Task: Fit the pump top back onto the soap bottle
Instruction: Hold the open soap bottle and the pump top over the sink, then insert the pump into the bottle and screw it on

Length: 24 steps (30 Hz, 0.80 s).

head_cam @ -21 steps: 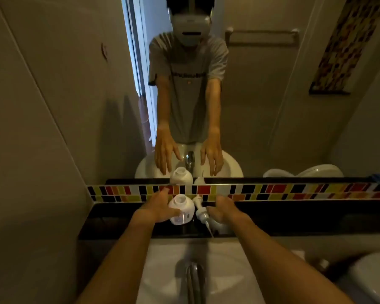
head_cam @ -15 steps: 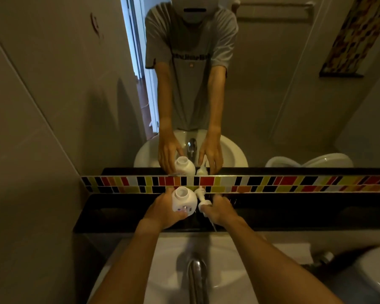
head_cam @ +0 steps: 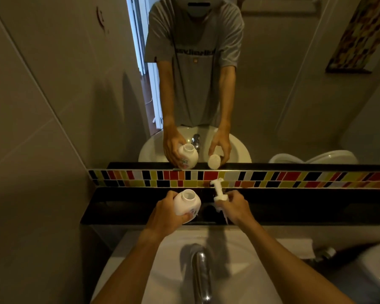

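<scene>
Pump top (head_cam: 218, 189) is sticking up out of the right hand (head_cam: 235, 207), which is squeezing its collar; its spout end is pointing up and away, its thin tube hanging down below the fingers. Just to the left, the left hand (head_cam: 165, 213) is wrapping around the white soap bottle (head_cam: 187, 205), its open mouth facing up, tilting a little.

The bottle (head_cam: 187, 204) in the left grip (head_cam: 167, 212) is smooth white plastic, as is the pump (head_cam: 219, 191) in the right grip (head_cam: 236, 207). Beneath them the worktop (head_cam: 123, 210) looks glossy black. Nearer, the tap (head_cam: 200, 273) is shiny metal over a glazed white basin (head_cam: 162, 270).
</scene>
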### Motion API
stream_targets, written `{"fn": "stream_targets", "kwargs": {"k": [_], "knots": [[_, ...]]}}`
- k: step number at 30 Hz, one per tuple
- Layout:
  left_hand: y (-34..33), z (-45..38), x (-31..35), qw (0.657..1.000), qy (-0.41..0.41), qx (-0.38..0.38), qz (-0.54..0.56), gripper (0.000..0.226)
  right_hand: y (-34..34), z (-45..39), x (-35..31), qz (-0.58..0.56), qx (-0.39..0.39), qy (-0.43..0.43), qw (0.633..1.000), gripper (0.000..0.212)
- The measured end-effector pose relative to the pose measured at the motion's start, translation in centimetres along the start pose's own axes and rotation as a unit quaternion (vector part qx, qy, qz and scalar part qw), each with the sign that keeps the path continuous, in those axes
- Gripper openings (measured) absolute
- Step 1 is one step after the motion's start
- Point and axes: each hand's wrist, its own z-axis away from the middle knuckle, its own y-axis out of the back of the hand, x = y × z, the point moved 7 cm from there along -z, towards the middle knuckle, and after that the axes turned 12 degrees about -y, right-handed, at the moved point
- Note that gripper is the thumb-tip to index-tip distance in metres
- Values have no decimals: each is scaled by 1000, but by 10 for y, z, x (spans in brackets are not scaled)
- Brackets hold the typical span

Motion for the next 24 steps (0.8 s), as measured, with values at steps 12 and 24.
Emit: {"fn": "stream_targets", "kwargs": {"k": [12, 24], "knots": [[13, 52, 53, 999, -16, 41, 5, 64, 40, 98, -80, -310, -115, 98, 939, 22], [11, 72, 108, 996, -47, 68, 32, 63, 23, 135, -53, -234, -101, 109, 961, 29]]}}
